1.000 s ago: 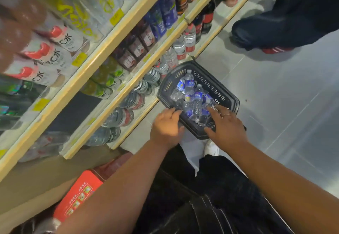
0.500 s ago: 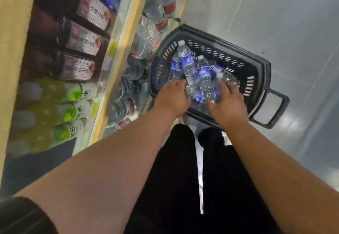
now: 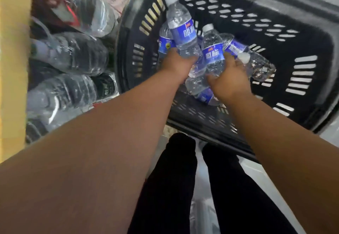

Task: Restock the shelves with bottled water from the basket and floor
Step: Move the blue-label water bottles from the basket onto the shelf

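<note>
Bottled water lies in a loose heap toward the near side of the black basket [image 3: 310, 37], and I have hold of two of them. My left hand [image 3: 177, 65] is curled round the lower body of a blue-labelled bottle [image 3: 181, 32], which rises out of the grip with its white cap tipped toward the basket's far-left corner. My right hand [image 3: 229, 76] grips the base of a second bottle [image 3: 212, 54] just beside the first, its cap leaning the same way. So both long axes run up and away from me, roughly parallel and close together. The fingertips are hidden behind the bottles, so I can't tell how firm either hold is.

Under and around my hands are more loose bottles [image 3: 258, 67], lying on their sides across one another.

What matters next is direction. The shelf edge [image 3: 12, 68] and its large water jugs [image 3: 73, 54] lie to the left of the basket, so the left hand is nearer. I'd lift straight up to clear the rim, then swing left, leading with that hand.
</note>
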Demonstrator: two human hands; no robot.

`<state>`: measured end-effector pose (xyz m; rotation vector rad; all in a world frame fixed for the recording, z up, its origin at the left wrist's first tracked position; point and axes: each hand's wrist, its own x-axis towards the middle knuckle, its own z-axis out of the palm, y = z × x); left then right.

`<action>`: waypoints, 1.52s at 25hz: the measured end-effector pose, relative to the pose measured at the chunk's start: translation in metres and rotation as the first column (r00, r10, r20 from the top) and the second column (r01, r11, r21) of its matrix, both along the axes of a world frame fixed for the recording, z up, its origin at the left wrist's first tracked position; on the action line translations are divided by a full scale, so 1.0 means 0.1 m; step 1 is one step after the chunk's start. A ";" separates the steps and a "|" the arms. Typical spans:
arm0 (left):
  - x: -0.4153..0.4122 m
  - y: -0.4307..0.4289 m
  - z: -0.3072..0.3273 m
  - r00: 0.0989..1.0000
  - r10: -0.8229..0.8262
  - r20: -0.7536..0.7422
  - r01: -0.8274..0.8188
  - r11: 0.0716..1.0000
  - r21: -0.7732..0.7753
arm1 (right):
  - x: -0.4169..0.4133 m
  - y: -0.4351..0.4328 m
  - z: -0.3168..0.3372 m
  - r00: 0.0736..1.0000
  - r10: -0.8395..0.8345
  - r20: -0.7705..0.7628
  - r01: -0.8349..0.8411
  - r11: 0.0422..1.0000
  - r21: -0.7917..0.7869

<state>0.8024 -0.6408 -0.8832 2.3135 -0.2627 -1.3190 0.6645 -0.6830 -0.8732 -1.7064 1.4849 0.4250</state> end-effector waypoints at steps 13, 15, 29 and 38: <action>0.06 0.01 -0.15 0.944 0.306 -0.120 -0.322 0.936 -0.140 | 0.03 0.11 -0.28 0.976 -0.209 0.055 0.205 0.976 0.067; 0.04 0.07 0.13 0.950 0.281 -0.139 -0.299 0.946 -0.127 | -0.03 0.19 0.06 0.919 -0.355 0.169 0.331 0.931 0.156; -0.35 1.04 3.91 0.910 0.175 -0.376 -0.250 0.955 -0.162 | -0.37 0.48 3.86 0.843 -0.376 0.384 0.317 0.925 0.210; -1.06 1.97 5.63 0.896 0.343 -0.281 -0.433 0.814 -0.388 | -0.65 0.84 5.49 0.825 -0.061 0.561 -0.104 0.961 0.258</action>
